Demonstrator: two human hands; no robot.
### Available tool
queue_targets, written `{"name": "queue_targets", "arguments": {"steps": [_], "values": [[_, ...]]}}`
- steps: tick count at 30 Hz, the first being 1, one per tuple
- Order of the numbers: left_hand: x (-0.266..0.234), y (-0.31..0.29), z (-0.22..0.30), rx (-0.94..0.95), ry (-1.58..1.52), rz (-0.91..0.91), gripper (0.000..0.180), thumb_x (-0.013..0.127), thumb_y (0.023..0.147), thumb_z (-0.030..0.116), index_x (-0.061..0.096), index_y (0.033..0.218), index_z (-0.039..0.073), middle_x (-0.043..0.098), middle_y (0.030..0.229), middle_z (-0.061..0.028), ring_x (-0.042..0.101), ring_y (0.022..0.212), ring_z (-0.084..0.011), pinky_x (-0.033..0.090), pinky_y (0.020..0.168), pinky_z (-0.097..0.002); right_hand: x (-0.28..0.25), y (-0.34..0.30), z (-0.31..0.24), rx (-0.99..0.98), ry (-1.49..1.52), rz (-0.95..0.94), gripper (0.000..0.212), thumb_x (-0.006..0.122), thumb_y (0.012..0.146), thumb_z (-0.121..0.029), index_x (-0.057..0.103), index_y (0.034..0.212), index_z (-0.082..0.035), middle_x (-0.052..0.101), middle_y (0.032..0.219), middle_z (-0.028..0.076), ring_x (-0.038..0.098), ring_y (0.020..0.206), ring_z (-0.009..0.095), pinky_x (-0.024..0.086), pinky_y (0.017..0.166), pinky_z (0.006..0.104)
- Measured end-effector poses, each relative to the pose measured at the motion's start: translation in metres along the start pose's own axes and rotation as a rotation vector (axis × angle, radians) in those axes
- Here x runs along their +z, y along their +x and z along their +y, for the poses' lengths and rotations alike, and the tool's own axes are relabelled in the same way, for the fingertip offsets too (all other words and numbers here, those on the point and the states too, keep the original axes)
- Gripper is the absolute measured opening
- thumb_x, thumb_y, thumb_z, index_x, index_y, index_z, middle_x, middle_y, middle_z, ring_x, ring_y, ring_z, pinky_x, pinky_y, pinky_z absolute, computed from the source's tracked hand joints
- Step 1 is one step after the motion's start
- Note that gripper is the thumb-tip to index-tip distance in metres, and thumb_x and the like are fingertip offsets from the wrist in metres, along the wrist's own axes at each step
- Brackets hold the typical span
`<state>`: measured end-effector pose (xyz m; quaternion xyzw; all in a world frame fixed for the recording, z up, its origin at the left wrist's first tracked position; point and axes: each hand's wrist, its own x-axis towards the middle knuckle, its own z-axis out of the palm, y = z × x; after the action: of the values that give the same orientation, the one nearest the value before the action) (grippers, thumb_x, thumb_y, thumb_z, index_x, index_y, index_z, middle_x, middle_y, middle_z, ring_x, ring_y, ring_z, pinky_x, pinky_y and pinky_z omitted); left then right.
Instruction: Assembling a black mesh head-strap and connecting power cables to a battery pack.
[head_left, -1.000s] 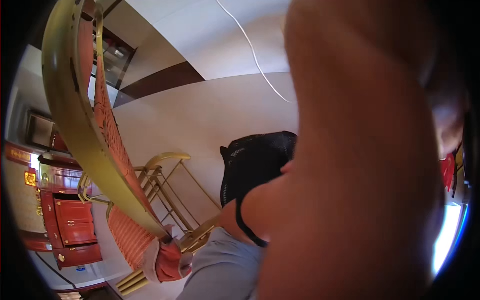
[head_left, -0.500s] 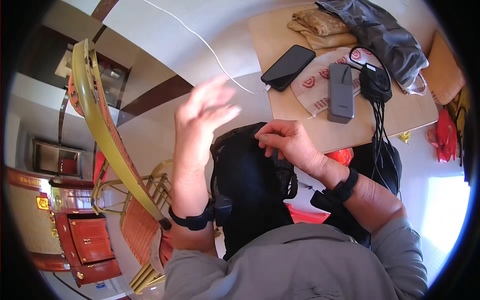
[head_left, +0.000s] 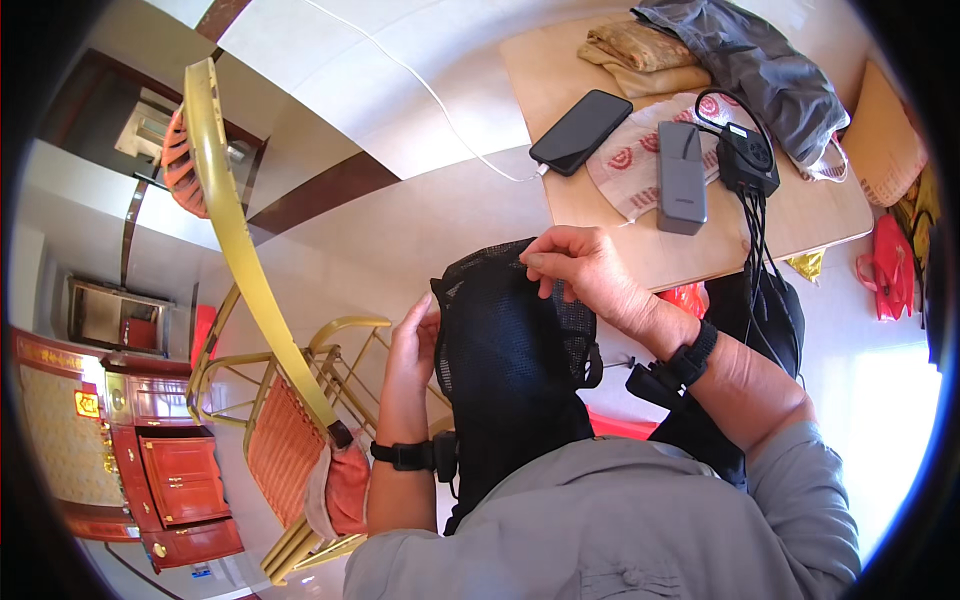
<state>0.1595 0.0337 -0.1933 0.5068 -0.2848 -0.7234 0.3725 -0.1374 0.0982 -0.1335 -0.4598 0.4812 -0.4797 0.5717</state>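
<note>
A black mesh bag or cloth [head_left: 505,345] lies over my raised leg, with see-through netting along its far end and right side. My right hand [head_left: 590,270] is over its far right edge, thumb and forefinger pinched together. Whatever sits between those fingertips is too small to make out. Against the left edge of the mesh rests my left hand [head_left: 412,340], loosely cupped with its fingers extended and partly hidden by the fabric. A black band is strapped on each forearm.
On the wooden table [head_left: 740,255] lie a phone [head_left: 580,132] with a white cable, a grey power bank [head_left: 681,180], a black charger hub [head_left: 747,160] with several cables, and folded cloths. A yellow-framed chair [head_left: 285,440] stands at left. Red slippers [head_left: 887,268] are at far right.
My left hand has come down from its raised, blurred position to the left side of the mesh. The right hand keeps its pinch, having shifted only slightly.
</note>
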Motion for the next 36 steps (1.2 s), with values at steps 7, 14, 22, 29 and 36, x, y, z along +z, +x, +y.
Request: {"name": "queue_targets", "arguments": {"steps": [7, 14, 22, 29, 36], "values": [[0.026, -0.015, 0.025, 0.217, 0.010, 0.010, 0.015, 0.069, 0.082, 0.004, 0.065, 0.093, -0.004, 0.070, 0.092, -0.0122, 0.066, 0.081, -0.0207, 0.053, 0.077, -0.0332, 0.007, -0.010, -0.003, -0.027, -0.010, 0.057, 0.018, 0.063, 0.092, -0.018, 0.068, 0.098, -0.002, 0.066, 0.078, 0.003, 0.062, 0.066, 0.008, 0.048, 0.057, 0.0237], [0.104, -0.080, 0.045, 0.523, -0.052, -0.301, 0.022, 0.066, 0.078, -0.010, 0.062, 0.099, -0.007, 0.069, 0.095, -0.0153, 0.066, 0.085, -0.0216, 0.053, 0.083, -0.0316, 0.001, -0.015, -0.022, -0.534, -0.378, 0.217, 0.036, 0.072, 0.084, -0.018, 0.062, 0.116, -0.005, 0.064, 0.106, 0.014, 0.065, 0.091, 0.029, 0.052, 0.084, 0.0358], [0.148, -0.103, 0.031, 0.626, 0.127, -0.296, 0.022, 0.068, 0.074, -0.013, 0.063, 0.095, -0.008, 0.068, 0.091, -0.0139, 0.065, 0.079, -0.0194, 0.055, 0.073, -0.0293, -0.013, -0.013, -0.032, -0.802, -0.338, -0.021, 0.049, 0.071, 0.084, -0.027, 0.058, 0.127, -0.009, 0.060, 0.115, 0.016, 0.056, 0.111, 0.037, 0.045, 0.098, 0.0435], [0.174, -0.095, 0.029, 0.647, -0.101, -0.091, 0.023, 0.067, 0.076, -0.014, 0.066, 0.098, -0.007, 0.066, 0.089, -0.0096, 0.063, 0.083, -0.0166, 0.051, 0.082, -0.0267, -0.005, -0.028, -0.044, -0.741, -0.662, 0.202, 0.039, 0.071, 0.084, -0.032, 0.062, 0.112, -0.006, 0.063, 0.106, 0.015, 0.061, 0.100, 0.035, 0.047, 0.092, 0.0434], [0.174, -0.103, 0.033, 0.662, 0.202, -0.162, 0.018, 0.065, 0.088, 0.002, 0.070, 0.104, -0.006, 0.061, 0.085, -0.0020, 0.057, 0.079, -0.0097, 0.045, 0.072, -0.0208, 0.005, -0.017, -0.021, -0.273, 0.132, -0.033, 0.019, 0.070, 0.087, -0.006, 0.064, 0.103, 0.001, 0.067, 0.089, 0.004, 0.062, 0.082, 0.010, 0.049, 0.078, 0.0248]]}}
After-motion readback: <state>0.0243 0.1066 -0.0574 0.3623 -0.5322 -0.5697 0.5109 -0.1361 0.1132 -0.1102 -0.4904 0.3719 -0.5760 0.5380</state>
